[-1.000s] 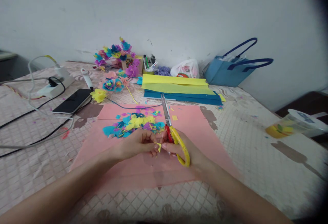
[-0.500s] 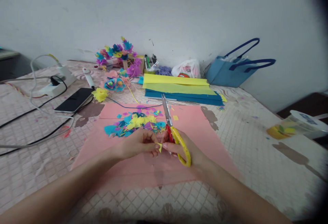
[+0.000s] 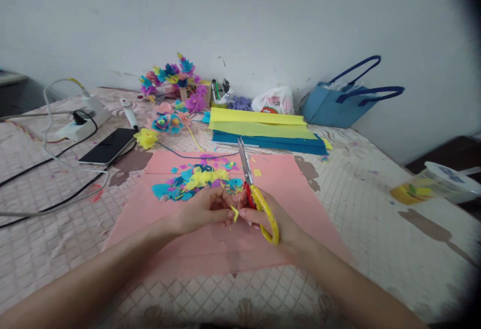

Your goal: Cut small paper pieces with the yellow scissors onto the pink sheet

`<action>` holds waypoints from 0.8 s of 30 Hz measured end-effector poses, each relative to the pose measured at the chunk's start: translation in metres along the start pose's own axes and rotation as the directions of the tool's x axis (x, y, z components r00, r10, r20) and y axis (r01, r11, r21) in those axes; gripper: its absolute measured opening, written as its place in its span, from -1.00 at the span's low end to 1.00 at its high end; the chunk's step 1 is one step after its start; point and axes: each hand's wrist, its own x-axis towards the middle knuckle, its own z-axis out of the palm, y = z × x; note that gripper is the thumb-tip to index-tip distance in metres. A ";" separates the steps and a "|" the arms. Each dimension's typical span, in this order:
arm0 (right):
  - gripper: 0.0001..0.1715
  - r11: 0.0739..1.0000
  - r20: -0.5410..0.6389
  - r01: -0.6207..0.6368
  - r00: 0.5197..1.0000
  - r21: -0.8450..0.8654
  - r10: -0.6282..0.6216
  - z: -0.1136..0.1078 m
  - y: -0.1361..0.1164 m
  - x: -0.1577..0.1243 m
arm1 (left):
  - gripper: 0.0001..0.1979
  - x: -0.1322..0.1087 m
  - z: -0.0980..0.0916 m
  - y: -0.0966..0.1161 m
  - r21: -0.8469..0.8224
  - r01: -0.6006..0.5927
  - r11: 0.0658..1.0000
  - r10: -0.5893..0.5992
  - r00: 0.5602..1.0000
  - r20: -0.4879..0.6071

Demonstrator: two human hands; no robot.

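Between the thumb and fingers of my left hand is a small folded piece of yellow paper. My right hand holds scissors with yellow and red handles, blades pointing away from me. Its thumb and fingertips come close to the yellow piece; whether they touch it I cannot tell. Beneath both hands lies a pink paper sheet. Just beyond my left hand is a pile of blue, purple and yellow paper scraps.
Folded yellow paper and blue paper lie behind the pink sheet. Paper flowers, a phone and a power strip with cables are on the left. A blue bag and a plastic cup stand right.
The small yellow paper has turned slightly between my left fingers. Both hands and the scissors stay almost in place.
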 end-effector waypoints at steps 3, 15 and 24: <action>-0.74 1.000 -0.053 0.016 0.998 0.003 -0.016 -0.001 0.001 0.001 | -0.72 0.001 0.001 -0.004 0.054 -0.065 0.996 0.071 0.991 -0.113; -0.81 0.990 -0.093 0.137 0.986 -0.042 -0.140 0.001 0.014 0.006 | -0.69 0.001 0.009 -0.005 -0.057 -0.090 0.994 0.088 0.996 -0.034; -0.77 0.990 -0.171 0.141 0.975 -0.026 -0.143 0.000 0.009 0.006 | -0.64 -0.003 0.015 -0.004 0.355 -0.106 0.929 0.235 0.910 -0.342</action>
